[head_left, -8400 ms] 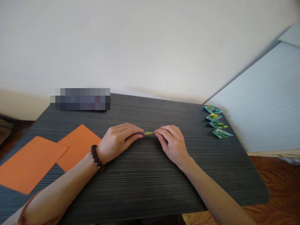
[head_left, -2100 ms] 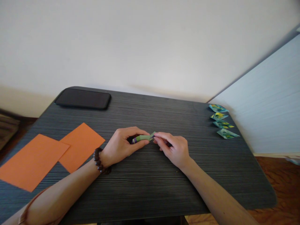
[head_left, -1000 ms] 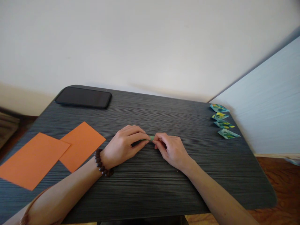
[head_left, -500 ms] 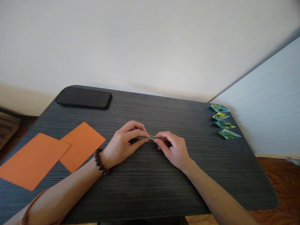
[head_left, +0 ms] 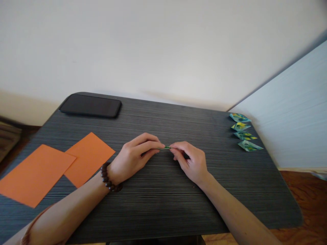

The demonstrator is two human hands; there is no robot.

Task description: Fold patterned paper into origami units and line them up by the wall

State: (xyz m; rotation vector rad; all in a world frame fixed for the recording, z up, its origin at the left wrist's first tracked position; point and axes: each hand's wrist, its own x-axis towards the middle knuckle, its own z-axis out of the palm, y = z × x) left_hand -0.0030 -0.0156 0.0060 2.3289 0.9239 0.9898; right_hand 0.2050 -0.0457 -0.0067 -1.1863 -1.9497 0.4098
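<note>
Paper piece (head_left: pixel 167 147) sits pinched in left hand (head_left: pixel 135 153) and right hand (head_left: pixel 192 160), fold apparently unfinished; four folded shapes (head_left: pixel 245 135) look complete; two orange sheets (head_left: pixel 37 175) lie unfolded.

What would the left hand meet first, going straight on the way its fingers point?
Past the paper at its fingertips, the left hand would likely meet the right hand, facing it; exact depth is hard to judge.
</note>
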